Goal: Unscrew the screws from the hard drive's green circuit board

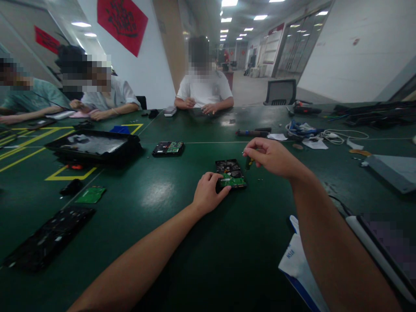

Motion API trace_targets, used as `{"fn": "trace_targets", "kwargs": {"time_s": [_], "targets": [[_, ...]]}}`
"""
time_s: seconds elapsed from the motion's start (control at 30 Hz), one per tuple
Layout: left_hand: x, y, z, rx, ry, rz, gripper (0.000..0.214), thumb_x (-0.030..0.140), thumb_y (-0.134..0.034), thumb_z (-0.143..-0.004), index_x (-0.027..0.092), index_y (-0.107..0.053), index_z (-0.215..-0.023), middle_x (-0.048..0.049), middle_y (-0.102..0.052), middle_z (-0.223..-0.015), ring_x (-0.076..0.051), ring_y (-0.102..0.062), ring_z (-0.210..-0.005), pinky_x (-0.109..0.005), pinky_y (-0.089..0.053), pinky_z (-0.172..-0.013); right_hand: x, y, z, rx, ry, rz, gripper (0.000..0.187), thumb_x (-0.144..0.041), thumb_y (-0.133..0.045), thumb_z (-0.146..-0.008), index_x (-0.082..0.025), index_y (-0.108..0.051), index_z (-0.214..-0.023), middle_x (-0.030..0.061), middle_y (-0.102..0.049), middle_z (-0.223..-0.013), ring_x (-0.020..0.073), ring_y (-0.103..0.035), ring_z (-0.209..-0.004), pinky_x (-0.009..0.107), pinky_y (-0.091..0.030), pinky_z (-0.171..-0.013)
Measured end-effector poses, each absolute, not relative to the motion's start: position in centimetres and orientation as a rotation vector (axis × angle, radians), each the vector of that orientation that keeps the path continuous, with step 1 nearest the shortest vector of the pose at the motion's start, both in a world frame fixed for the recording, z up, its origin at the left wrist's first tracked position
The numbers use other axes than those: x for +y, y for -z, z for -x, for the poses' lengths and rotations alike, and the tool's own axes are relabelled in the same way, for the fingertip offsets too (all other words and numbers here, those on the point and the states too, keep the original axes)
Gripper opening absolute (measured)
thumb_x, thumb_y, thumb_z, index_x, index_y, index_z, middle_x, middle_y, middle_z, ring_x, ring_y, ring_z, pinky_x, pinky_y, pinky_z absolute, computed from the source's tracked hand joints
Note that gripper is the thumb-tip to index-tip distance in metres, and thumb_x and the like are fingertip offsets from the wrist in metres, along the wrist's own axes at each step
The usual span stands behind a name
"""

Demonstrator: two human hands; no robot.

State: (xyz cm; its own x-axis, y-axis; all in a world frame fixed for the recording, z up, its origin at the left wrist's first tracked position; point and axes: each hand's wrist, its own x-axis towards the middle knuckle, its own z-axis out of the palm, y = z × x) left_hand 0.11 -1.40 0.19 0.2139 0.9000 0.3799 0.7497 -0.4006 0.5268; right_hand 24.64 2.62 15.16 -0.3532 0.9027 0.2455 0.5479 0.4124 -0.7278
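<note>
Drive (229, 167): on the surface (156, 251) | left hand (207, 193): your fingers clasp the drive's near-left corner | right hand (268, 157): your fingers pinch a tool (248, 164) just right of the drive | tray (128, 148): well left of the drive

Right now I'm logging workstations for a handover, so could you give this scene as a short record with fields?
Left grip: on a hard drive
Hard drive: on the table, green circuit board showing
Right grip: small tool, beside the drive
Left of drive: second drive, black tray
Beside right forearm: white-and-blue packet
Across: seated person in white
</note>
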Motion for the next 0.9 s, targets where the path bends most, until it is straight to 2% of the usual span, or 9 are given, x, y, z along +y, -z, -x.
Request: {"fn": "trace_targets", "kwargs": {"time_s": [0.2, 0.3, 0.4, 0.57, 0.73, 0.9], "targets": [[-1.38, -0.14, -0.14, 1.574, -0.954, -2.253, 0.040, 0.048, -0.074, -0.094, 0.025, -0.066, -0.125, -0.0098, -0.063, -0.119, -0.029, -0.061, -0.113, -0.047, -0.053, -0.099, 2.62, -15.22, -24.45, -1.993, -0.893, 1.218, 0.031, -0.049, -0.054, -0.103, -0.022, -0.070, -0.105, 0.0036, -0.068, -0.075, 0.0178, -0.063, -0.064, 0.032, -0.050, -0.058], [-1.42, -0.20, -0.17, 1.575, -0.953, -2.251, 0.040, 0.049, -0.074, -0.094, 0.025, -0.066, -0.125, -0.0098, -0.063, -0.120, -0.029, -0.061, -0.114, -0.047, -0.053, -0.099, 2.73, -15.14, -24.56, -2.013, -0.810, 1.207, 0.031, -0.050, -0.060, -0.100, -0.022, -0.072, -0.108, 0.0040, -0.071, -0.081, 0.0171, -0.062, -0.066, 0.031, -0.048, -0.059], [-1.42, -0.30, -0.17, 1.574, -0.944, -2.250, 0.040, 0.050, -0.073, -0.094, 0.024, -0.066, -0.125, -0.0101, -0.063, -0.121, -0.029, -0.061, -0.114, -0.047, -0.053, -0.098, 2.76, -15.11, -24.69, -2.035, -0.739, 1.194, 0.032, -0.053, -0.066, -0.096, -0.022, -0.073, -0.101, 0.0054, -0.073, -0.088, 0.0173, -0.061, -0.070, 0.032, -0.047, -0.060], [-1.33, -0.37, -0.16, 1.578, -0.948, -2.241, 0.037, 0.049, -0.069, -0.098, 0.023, -0.066, -0.124, -0.0108, -0.064, -0.121, -0.030, -0.061, -0.114, -0.048, -0.053, -0.099, 2.62, -15.29, -24.75, -2.022, -0.685, 1.299, 0.025, -0.046, -0.073, -0.090, -0.021, -0.071, -0.092, 0.0047, -0.071, -0.079, 0.0186, -0.061, -0.068, 0.033, -0.046, -0.060], [-1.14, -0.08, -0.19, 1.577, -0.973, -2.245, 0.031, 0.042, -0.064, -0.101, 0.022, -0.065, -0.124, -0.0108, -0.064, -0.120, -0.029, -0.062, -0.114, -0.047, -0.053, -0.100, 2.54, -15.36, -24.68, -2.046, -0.714, 1.230, 0.026, -0.048, -0.065, -0.096, -0.022, -0.073, -0.096, 0.0041, -0.072, -0.085, 0.0162, -0.060, -0.065, 0.033, -0.047, -0.060], [-0.84, 0.30, -0.17, 1.584, -1.030, -2.196, 0.020, 0.031, -0.063, -0.101, 0.021, -0.064, -0.118, -0.0107, -0.065, -0.117, -0.028, -0.062, -0.112, -0.046, -0.053, -0.101, 2.57, -15.43, -24.53, -2.062, -0.728, 1.235, 0.033, -0.050, -0.057, -0.101, -0.022, -0.074, -0.094, 0.0036, -0.070, -0.082, 0.0155, -0.059, -0.064, 0.032, -0.045, -0.059]]}}
